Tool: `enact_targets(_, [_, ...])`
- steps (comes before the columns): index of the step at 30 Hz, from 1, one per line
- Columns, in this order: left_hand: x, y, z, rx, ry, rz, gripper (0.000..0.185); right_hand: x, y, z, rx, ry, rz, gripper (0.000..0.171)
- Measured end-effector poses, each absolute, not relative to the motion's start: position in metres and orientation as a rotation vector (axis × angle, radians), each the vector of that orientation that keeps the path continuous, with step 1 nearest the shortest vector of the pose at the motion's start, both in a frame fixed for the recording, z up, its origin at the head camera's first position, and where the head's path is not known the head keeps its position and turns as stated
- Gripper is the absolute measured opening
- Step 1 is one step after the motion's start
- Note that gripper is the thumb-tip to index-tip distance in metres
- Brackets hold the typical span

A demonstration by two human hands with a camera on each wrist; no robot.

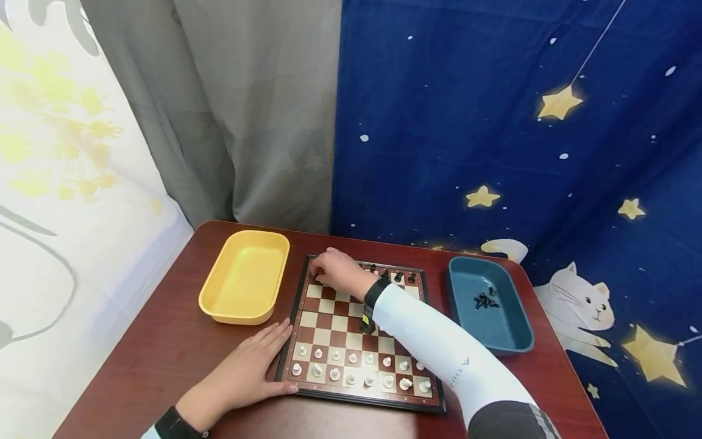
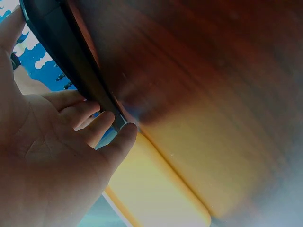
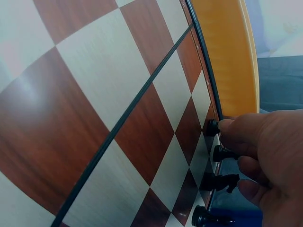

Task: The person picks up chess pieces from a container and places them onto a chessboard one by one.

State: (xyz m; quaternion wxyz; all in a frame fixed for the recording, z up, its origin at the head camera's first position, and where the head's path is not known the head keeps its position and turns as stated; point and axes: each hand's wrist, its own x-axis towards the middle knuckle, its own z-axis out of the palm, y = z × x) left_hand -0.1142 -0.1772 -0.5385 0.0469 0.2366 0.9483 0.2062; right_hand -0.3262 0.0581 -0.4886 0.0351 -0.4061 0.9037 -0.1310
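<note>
A brown-and-cream chessboard (image 1: 323, 321) lies on the table, with two rows of white chess pieces (image 1: 334, 374) along its near side. At the far left corner my right hand (image 1: 341, 272) pinches a black chess piece (image 3: 213, 127), whose base is at the corner square; the fingers hide its top. Beside it in the right wrist view stand a black knight (image 3: 220, 182) and other black pieces along the back row. My left hand (image 1: 247, 369) rests against the board's left edge, fingers extended and thumb at the near corner.
A yellow tray (image 1: 244, 277) stands left of the board. To the right, a blue tray (image 1: 468, 277) holds a small heap of black pieces (image 1: 485, 300). My right forearm crosses over the board's right part. Curtains hang behind the table (image 1: 137, 360).
</note>
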Motion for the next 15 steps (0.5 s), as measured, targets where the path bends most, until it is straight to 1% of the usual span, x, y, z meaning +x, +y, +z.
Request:
enact_targets(4, [-0.112, -0.179, -0.542, 0.714, 2.898, 0.636, 0.116, -0.323, 0.062, -0.488, -1.263, 2.780, -0.417, 0.016])
enact_targets(8, [-0.110, -0.180, -0.542, 0.690, 2.893, 0.633, 0.117, -0.318, 0.077, -0.484, -1.247, 2.813, -0.450, 0.014])
enact_targets(11, [-0.110, -0.179, -0.542, 0.689, 2.897, 0.633, 0.116, -0.313, 0.098, -0.476, -1.204, 2.861, -0.484, 0.015])
enact_targets(15, [-0.111, -0.176, -0.540, 0.716, 2.911, 0.630, 0.115, -0.305, 0.139, -0.459, -1.112, 2.919, -0.546, 0.017])
